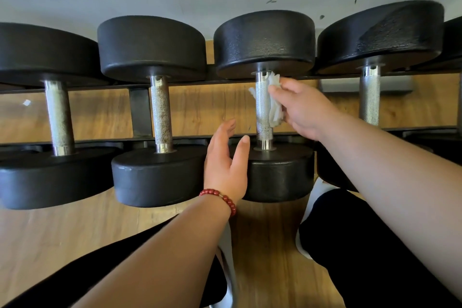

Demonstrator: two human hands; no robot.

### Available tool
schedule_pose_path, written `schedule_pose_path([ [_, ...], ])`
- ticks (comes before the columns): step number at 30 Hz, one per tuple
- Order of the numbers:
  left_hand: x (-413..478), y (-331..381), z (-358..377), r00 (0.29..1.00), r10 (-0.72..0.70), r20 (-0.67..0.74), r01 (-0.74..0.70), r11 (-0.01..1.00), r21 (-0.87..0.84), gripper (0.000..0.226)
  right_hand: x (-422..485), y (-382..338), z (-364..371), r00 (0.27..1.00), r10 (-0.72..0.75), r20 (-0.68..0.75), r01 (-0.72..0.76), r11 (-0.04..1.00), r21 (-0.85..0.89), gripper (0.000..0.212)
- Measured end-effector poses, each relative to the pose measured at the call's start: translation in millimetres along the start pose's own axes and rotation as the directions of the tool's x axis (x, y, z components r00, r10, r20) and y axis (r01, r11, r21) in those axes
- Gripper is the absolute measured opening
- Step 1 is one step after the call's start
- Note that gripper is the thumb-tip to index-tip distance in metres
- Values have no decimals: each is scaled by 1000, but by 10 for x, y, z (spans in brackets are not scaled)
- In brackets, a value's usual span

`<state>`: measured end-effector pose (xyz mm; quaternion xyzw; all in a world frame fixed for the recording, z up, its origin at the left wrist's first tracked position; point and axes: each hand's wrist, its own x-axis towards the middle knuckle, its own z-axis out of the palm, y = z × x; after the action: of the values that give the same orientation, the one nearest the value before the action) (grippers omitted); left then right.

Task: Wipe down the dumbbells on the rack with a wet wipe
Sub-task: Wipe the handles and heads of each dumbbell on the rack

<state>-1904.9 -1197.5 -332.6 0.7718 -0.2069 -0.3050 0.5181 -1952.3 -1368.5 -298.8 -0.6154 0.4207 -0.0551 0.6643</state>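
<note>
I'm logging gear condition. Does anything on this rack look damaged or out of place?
On the dumbbell right of the wet wipe, the far head has a rough, shiny patch, unlike the others; wear or wetness, unclear. A white scrap lies on the floor left of the leftmost handle.

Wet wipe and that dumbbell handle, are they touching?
Touching. The head view shows the wet wipe wrapped against the dumbbell handle, held by the right hand.

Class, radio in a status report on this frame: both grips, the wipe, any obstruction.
Right grip pinching wet wipe against handle of third dumbbell from left. Left grip open, beside its near head. Nothing blocking the handle.
</note>
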Motion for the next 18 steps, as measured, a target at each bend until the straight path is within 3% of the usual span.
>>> schedule_pose_path([
  [4, 2, -6, 1, 1000, 3, 4, -3, 1000, 8, 46, -7, 77, -21, 989, 127, 70, -140, 962, 234, 36],
  [8, 5, -9, -1, 1000, 2, -2, -2, 1000, 8, 46, -73, 234, -119, 955, 201, 221, -221, 973, 71, 42],
  [12, 3, -3, -5, 1000, 8, 0, -8, 1000, 27, 52, -25, 118, -124, 988, 51, 143, -11, 963, -271, 34],
  [15, 7, -18, -3, 1000, 5, -2, -5, 999, 33, 53, -6, -13, -79, 998, -54, 30, 58, 985, -165, 24],
  [17, 13, -17, 0, 1000, 7, -5, -6, 999, 36, 53, -22, -17, -13, 999, -40, -23, 38, 996, -83, 27],
  [18, 12, -13, 2, 1000, 6, -5, -6, 999, 34, 53, -68, 6, 18, 999, -17, -32, 12, 991, -132, 29],
])
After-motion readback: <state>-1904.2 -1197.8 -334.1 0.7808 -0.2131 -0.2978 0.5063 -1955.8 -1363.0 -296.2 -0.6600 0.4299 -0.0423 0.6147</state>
